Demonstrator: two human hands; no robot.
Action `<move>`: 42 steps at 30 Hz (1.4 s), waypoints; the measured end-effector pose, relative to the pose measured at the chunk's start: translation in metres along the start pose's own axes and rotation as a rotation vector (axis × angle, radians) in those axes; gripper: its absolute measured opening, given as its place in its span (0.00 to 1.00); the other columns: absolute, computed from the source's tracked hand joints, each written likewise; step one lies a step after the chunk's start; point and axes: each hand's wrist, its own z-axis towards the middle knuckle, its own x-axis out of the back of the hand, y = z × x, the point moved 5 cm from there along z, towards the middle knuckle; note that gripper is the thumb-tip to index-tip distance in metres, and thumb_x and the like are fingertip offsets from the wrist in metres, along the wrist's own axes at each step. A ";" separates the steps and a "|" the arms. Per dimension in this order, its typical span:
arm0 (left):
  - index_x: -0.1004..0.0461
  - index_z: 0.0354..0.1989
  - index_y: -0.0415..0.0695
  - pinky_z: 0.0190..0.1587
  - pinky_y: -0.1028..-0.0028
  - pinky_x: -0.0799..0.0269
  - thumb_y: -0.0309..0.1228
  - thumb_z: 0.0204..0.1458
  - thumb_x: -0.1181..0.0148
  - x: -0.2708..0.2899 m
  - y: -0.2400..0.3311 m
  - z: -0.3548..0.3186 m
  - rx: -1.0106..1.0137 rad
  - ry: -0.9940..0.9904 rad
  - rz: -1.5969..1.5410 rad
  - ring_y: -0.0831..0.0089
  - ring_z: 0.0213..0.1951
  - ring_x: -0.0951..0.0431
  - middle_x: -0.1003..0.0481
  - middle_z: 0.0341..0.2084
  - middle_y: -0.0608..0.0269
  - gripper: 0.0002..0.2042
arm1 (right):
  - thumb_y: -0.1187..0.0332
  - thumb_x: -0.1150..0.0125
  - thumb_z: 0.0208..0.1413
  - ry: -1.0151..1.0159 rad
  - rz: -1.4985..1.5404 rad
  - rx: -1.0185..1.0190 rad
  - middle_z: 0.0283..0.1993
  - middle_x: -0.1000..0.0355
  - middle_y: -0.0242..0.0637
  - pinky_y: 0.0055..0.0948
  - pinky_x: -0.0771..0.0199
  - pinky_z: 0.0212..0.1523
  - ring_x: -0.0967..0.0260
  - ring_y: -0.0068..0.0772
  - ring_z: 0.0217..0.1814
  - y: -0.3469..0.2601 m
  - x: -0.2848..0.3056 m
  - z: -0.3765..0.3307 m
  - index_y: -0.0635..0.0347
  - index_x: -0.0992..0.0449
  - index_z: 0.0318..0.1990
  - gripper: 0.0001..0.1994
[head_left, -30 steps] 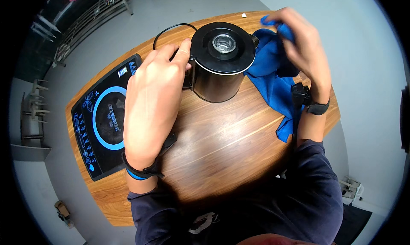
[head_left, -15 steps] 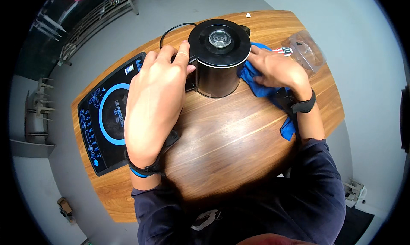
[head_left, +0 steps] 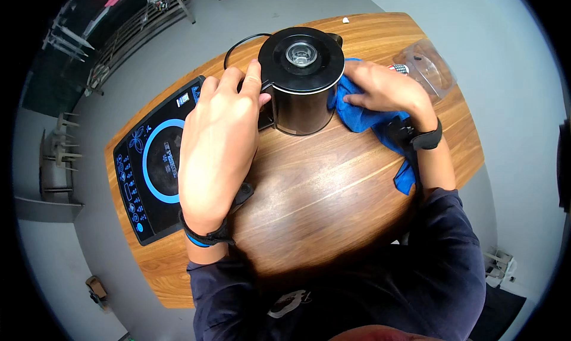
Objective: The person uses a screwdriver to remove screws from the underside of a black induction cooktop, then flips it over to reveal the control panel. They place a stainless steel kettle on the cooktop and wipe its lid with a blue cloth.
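Note:
An upright kettle with a dark metallic body stands on the wooden table, under a black lid with a clear knob in its middle. My left hand is closed at the kettle's left side, around the black handle, most of which it hides. Bunched against the kettle's right side is a blue cloth. My right hand grips this cloth, fingers bent and partly hidden by the kettle and fabric. One end of the cloth hangs down beside my right wrist.
A black induction cooktop with a blue ring lies left of the kettle. A black cord curves behind it. At the table's right edge sits a clear plastic container; a small white piece lies at the far edge.
My right hand and the cloth have shifted slightly along the kettle's right side, and the cloth bunches more under my fingers. My left hand keeps its place at the handle.

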 end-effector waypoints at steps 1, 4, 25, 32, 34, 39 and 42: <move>0.20 0.66 0.36 0.50 0.57 0.16 0.30 0.69 0.36 0.000 0.000 0.001 0.004 0.002 -0.012 0.52 0.50 0.18 0.18 0.47 0.51 0.20 | 0.68 0.25 0.59 -0.006 0.007 -0.014 0.55 0.18 0.60 0.52 0.18 0.61 0.20 0.67 0.59 0.004 0.006 0.001 0.66 0.25 0.65 0.28; 0.20 0.68 0.39 0.52 0.57 0.19 0.31 0.70 0.36 0.000 -0.002 0.001 0.020 -0.001 -0.041 0.50 0.49 0.18 0.18 0.46 0.51 0.20 | 0.69 0.29 0.62 0.184 0.222 -0.114 0.59 0.18 0.60 0.45 0.18 0.63 0.18 0.60 0.61 -0.007 0.038 -0.003 0.64 0.25 0.70 0.29; 0.19 0.62 0.33 0.46 0.53 0.21 0.36 0.71 0.35 0.010 0.013 -0.004 0.013 -0.104 -0.140 0.45 0.43 0.18 0.22 0.40 0.43 0.20 | 0.66 0.30 0.62 0.171 0.296 -0.052 0.51 0.16 0.46 0.37 0.18 0.55 0.18 0.38 0.52 -0.007 0.039 -0.005 0.60 0.22 0.61 0.21; 0.21 0.62 0.33 0.48 0.52 0.23 0.16 0.61 0.40 0.023 -0.001 -0.008 -0.078 -0.194 -0.264 0.38 0.43 0.20 0.25 0.37 0.40 0.19 | 0.68 0.26 0.58 -0.004 0.019 -0.016 0.48 0.17 0.59 0.52 0.18 0.59 0.19 0.65 0.56 -0.005 -0.007 0.007 0.60 0.19 0.58 0.21; 0.21 0.63 0.33 0.48 0.54 0.23 0.13 0.58 0.39 0.026 -0.015 -0.012 -0.080 -0.227 -0.365 0.39 0.43 0.20 0.25 0.39 0.40 0.22 | 0.65 0.26 0.60 -0.016 0.083 -0.073 0.52 0.17 0.59 0.50 0.18 0.62 0.18 0.62 0.58 -0.014 0.008 0.008 0.59 0.18 0.62 0.23; 0.21 0.61 0.34 0.48 0.54 0.24 0.12 0.54 0.35 0.031 -0.020 -0.006 -0.148 -0.185 -0.373 0.41 0.43 0.21 0.24 0.40 0.43 0.23 | 0.56 0.19 0.59 0.252 0.370 0.071 0.58 0.16 0.52 0.45 0.18 0.65 0.17 0.55 0.63 -0.015 0.047 -0.006 0.58 0.19 0.65 0.30; 0.20 0.55 0.36 0.48 0.54 0.24 0.12 0.53 0.35 0.031 -0.014 -0.003 -0.134 -0.133 -0.314 0.42 0.42 0.20 0.24 0.39 0.44 0.19 | 0.59 0.17 0.57 0.275 0.252 0.084 0.60 0.17 0.53 0.47 0.18 0.64 0.19 0.57 0.65 -0.021 0.038 -0.007 0.60 0.22 0.65 0.31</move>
